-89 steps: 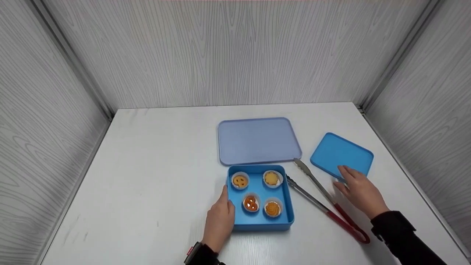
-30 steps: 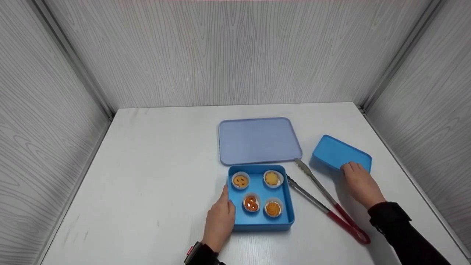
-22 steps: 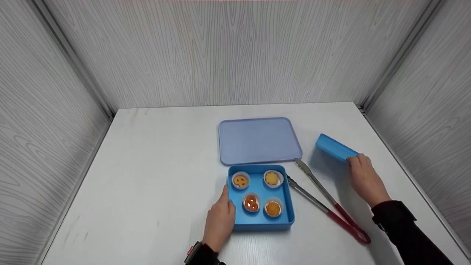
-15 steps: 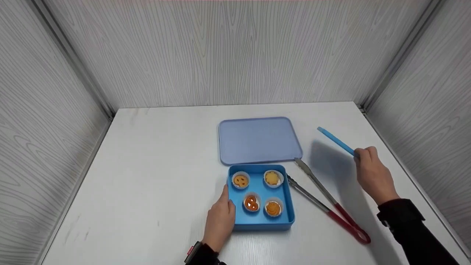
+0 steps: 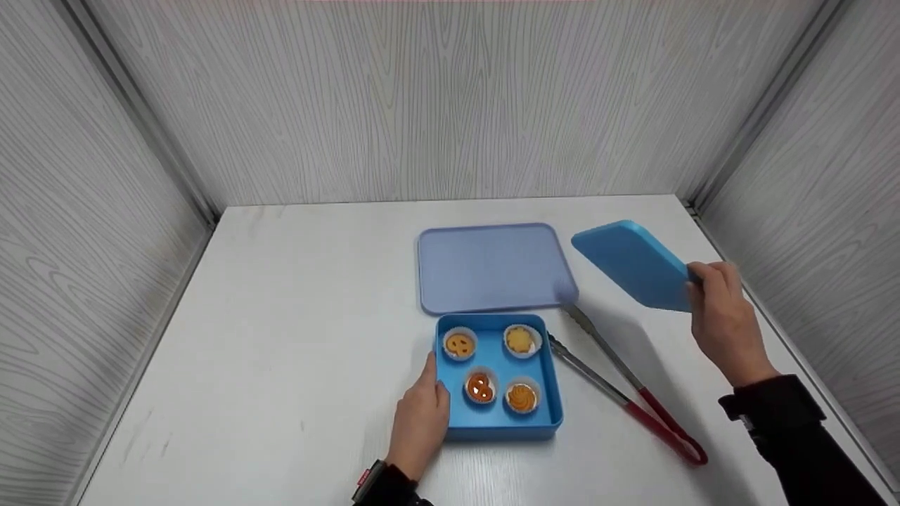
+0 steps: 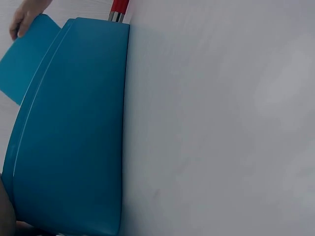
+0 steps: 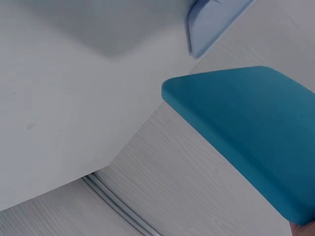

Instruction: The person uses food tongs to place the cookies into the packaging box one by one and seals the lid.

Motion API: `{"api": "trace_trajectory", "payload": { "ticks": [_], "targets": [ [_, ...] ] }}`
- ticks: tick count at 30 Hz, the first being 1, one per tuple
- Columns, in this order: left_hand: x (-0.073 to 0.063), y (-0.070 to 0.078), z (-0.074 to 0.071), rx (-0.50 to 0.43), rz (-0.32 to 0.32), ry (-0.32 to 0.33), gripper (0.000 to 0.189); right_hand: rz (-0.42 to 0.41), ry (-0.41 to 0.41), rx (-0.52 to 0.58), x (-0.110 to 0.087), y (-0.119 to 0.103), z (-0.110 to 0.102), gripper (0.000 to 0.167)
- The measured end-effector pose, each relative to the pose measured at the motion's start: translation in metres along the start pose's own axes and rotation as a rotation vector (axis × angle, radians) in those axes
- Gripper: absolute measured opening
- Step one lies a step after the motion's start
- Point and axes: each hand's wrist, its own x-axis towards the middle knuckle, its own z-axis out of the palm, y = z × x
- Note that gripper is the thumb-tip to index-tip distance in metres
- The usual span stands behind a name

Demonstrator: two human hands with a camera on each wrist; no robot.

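My right hand (image 5: pixel 728 323) holds a blue lid (image 5: pixel 633 263) by its right edge, raised over the table and tilted. In the right wrist view the lid (image 7: pixel 246 132) fills the right side, with only a bit of hand below it. My left hand (image 5: pixel 420 425) grips the left wall of a blue box (image 5: pixel 503 434). Inside the box sit several cookies in white paper cups, among them a pretzel-shaped cookie (image 5: pixel 480 388) and a swirled cookie (image 5: pixel 521 398). The left wrist view shows the box's outer wall (image 6: pixel 74 123) close up.
Tongs (image 5: pixel 643 397) with red handles lie right of the box, jaws spread, one tip at the edge of a lavender tray (image 5: pixel 496 270) behind the box. Grey wood-grain panels (image 5: pixel 450 98) enclose the white table (image 5: pixel 281 337) at the back and sides.
My right hand has picked the lid up off the table, raised it and turned it over to a tilt. My left hand and the box have stayed in place.
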Motion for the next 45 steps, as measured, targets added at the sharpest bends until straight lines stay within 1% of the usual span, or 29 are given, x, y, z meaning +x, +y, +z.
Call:
{"api": "trace_trajectory", "payload": {
  "ticks": [7, 13, 16, 19, 23, 26, 29, 30, 33, 35, 37, 39, 41, 43, 45],
  "targets": [
    [0.0, 0.0, 0.001, -0.009, 0.012, 0.007, 0.052, -0.088, 0.002, -0.031, 0.013, -0.014, -0.011, 0.035],
    [-0.002, 0.0, -0.001, -0.02, 0.039, 0.023, 0.051, -0.15, -0.005, -0.006, 0.023, -0.024, -0.022, 0.039],
    [-0.002, -0.001, -0.002, -0.041, 0.033, 0.013, 0.052, -0.178, -0.029, 0.016, 0.028, -0.028, -0.025, 0.04],
    [-0.001, -0.001, -0.003, -0.079, 0.01, -0.006, 0.054, -0.203, -0.059, 0.058, 0.032, -0.03, -0.026, 0.042],
    [0.0, 0.0, -0.007, -0.123, -0.016, -0.022, 0.056, -0.208, -0.098, 0.124, 0.035, -0.034, -0.024, 0.043],
    [0.002, 0.002, -0.012, -0.132, -0.012, -0.023, 0.056, -0.19, -0.147, 0.18, 0.036, -0.036, -0.021, 0.04],
    [0.003, 0.005, -0.02, -0.137, 0.003, -0.008, 0.056, -0.161, -0.203, 0.25, 0.036, -0.039, -0.016, 0.037],
    [0.004, 0.007, -0.022, -0.141, 0.014, 0.0, 0.056, -0.149, -0.219, 0.272, 0.036, -0.04, -0.014, 0.036],
    [0.006, 0.014, -0.032, -0.172, 0.083, 0.028, 0.055, -0.105, -0.266, 0.325, 0.036, -0.042, -0.008, 0.033],
    [0.008, 0.02, -0.038, -0.202, 0.147, 0.037, 0.054, -0.076, -0.301, 0.356, 0.036, -0.044, -0.004, 0.032],
    [0.011, 0.025, -0.043, -0.228, 0.218, 0.031, 0.053, -0.058, -0.336, 0.385, 0.037, -0.047, 0.0, 0.031],
    [0.013, 0.031, -0.048, -0.249, 0.269, 0.008, 0.052, -0.05, -0.369, 0.415, 0.037, -0.049, 0.005, 0.031],
    [0.016, 0.037, -0.05, -0.263, 0.315, -0.029, 0.052, -0.045, -0.393, 0.438, 0.038, -0.051, 0.01, 0.031],
    [0.018, 0.043, -0.051, -0.277, 0.345, -0.072, 0.054, -0.04, -0.41, 0.452, 0.039, -0.052, 0.014, 0.03],
    [0.02, 0.049, -0.051, -0.289, 0.359, -0.113, 0.055, -0.033, -0.422, 0.461, 0.04, -0.053, 0.017, 0.03]
  ]
}}
